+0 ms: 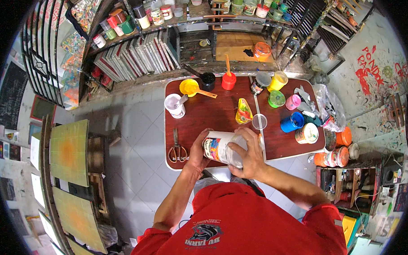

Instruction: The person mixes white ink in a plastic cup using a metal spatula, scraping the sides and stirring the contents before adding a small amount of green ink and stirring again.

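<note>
My left hand (199, 150) grips one end of a labelled white jar (217, 147), which lies tipped sideways above the near edge of the brown table (192, 119). My right hand (248, 155) wraps round the jar's other, translucent end. Scissors (177, 153) lie left of my left hand. Beyond the jar stand a small yellow container (243, 112) smeared with paint and a clear cup (259, 121). Around the tabletop are a white tub with a stick (175, 108), a yellow bowl with a spatula (188, 87), a red pot (228, 82) and a blue pot (290, 122).
A plastic bag (329, 107) and rags sit at the table's right end. Stacked orange tubs (331, 157) stand beside it, above a shelf unit (350, 190). Boards (69, 152) lean on a rack at left. Shelves (189, 21) with paint jars and frames run behind the table.
</note>
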### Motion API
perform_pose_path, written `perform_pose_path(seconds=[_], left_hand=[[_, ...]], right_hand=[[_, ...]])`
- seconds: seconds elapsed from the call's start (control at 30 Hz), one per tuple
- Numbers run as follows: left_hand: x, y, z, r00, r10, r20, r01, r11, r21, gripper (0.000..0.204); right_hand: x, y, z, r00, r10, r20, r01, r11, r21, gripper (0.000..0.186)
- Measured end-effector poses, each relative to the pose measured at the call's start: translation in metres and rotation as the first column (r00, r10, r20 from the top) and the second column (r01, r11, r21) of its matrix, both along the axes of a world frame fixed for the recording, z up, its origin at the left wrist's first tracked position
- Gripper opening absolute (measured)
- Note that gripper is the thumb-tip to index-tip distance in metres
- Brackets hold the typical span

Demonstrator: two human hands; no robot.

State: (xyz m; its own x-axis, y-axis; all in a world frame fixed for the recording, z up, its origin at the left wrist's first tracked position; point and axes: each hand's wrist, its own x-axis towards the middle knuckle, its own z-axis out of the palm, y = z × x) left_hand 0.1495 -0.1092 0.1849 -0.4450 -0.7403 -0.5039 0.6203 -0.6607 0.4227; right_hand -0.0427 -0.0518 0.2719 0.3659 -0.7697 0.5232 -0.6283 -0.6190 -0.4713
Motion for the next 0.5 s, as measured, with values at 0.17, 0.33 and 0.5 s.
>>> perform_pose_path(seconds=[0.17,0.33,0.5], left_hand=[[0.002,0.008,-0.001,0.986,-0.144,-0.083,0.149,0.987,0.061,0.05],[0.016,0.014,-0.031,0.955,-0.261,-0.141,0.283,0.945,0.164,0.066],[0.007,0.013,-0.046,0.94,-0.272,-0.206,0.302,0.944,0.132,0.054]], right_hand=[[0.027,0.005,0.004,0.986,-0.165,-0.035,0.169,0.961,0.22,0.073],[0.015,-0.001,0.027,0.993,0.022,-0.114,0.039,0.865,0.501,0.085],[0.013,0.012,-0.015,0.987,-0.136,-0.084,0.157,0.925,0.346,0.083]])
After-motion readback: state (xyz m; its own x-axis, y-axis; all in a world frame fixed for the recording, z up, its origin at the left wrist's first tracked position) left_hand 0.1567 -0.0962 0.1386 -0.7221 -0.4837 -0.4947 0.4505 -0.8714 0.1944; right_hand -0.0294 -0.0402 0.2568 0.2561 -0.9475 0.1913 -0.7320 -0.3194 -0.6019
